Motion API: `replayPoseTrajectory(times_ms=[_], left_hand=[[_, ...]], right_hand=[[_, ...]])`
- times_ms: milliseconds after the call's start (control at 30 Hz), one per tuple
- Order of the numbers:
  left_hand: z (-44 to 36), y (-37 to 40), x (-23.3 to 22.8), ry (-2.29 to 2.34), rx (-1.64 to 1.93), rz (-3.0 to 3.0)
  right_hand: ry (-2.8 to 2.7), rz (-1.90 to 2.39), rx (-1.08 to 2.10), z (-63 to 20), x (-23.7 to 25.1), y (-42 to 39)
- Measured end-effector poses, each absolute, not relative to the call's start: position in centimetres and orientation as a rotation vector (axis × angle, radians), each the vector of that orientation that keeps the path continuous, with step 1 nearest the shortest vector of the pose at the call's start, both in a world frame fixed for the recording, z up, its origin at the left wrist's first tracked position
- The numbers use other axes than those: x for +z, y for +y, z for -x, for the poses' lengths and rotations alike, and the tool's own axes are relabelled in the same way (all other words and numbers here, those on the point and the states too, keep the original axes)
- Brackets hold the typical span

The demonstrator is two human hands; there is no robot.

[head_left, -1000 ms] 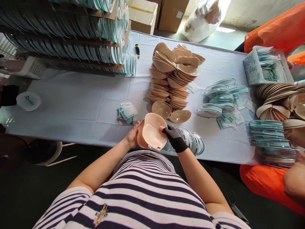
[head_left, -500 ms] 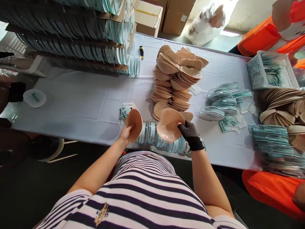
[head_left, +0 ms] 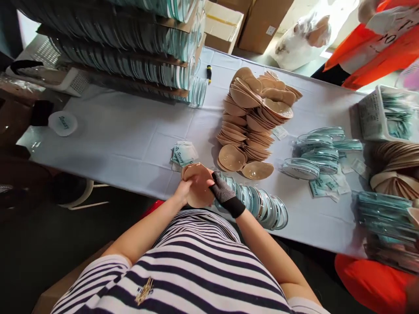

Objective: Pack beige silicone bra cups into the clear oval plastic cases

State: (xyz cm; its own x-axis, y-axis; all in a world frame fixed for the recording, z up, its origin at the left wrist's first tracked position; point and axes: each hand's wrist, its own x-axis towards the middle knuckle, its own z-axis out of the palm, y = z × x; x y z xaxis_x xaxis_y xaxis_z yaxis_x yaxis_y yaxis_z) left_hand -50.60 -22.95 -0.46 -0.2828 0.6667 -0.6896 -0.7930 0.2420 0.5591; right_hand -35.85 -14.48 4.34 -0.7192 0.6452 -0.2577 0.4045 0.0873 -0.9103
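Close to my body, both hands meet on a beige stick-on bra, its rounded cups lying one against the other. My bare left hand grips its left side, the fingers partly hidden behind it. At the right edge, my right hand, in a black dotted fingerless glove, has its fingers closed on the same bra. Just beyond lie small printed packets. A row of round clear cases with teal inserts stands along the table edge by my right hand. Farther off is a pile of beige bras.
Racks of round cases stand at the back left. A yellow-black cutter lies near them. To the right are more cases, packets and a white basket. People in orange are at the right.
My right hand has moved left with its cup, and both hands have come together, the cups now folded against each other. The view has shifted slightly left.
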Motion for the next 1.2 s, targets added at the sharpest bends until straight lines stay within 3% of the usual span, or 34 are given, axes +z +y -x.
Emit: replayPoseTrajectory(times_ms=[100, 267, 433, 600, 1200], left_hand=[[52.2, -24.2, -0.7, 1.111, 1.405, 0.169], [55.8, -26.7, -1.7, 1.154, 1.515, 0.284], [57.9, -28.0, -2.9, 1.125, 1.503, 0.401], [59.0, -27.4, -3.6, 1.024, 1.440, 0.650], [60.0, -26.0, -3.3, 1.086, 1.464, 0.671]], right_hand=[[-2.372, 0.855, 1.700, 37.5, 2.2, -14.1], [-3.049, 0.923, 0.945, 45.1, -1.0, -7.0], [-3.320, 0.703, 0.688, 54.2, -5.3, -2.7], [-3.436, 0.824, 0.482, 56.6, -7.9, -3.2], [-3.340, 1.172, 0.590, 52.9, -6.7, -5.6]])
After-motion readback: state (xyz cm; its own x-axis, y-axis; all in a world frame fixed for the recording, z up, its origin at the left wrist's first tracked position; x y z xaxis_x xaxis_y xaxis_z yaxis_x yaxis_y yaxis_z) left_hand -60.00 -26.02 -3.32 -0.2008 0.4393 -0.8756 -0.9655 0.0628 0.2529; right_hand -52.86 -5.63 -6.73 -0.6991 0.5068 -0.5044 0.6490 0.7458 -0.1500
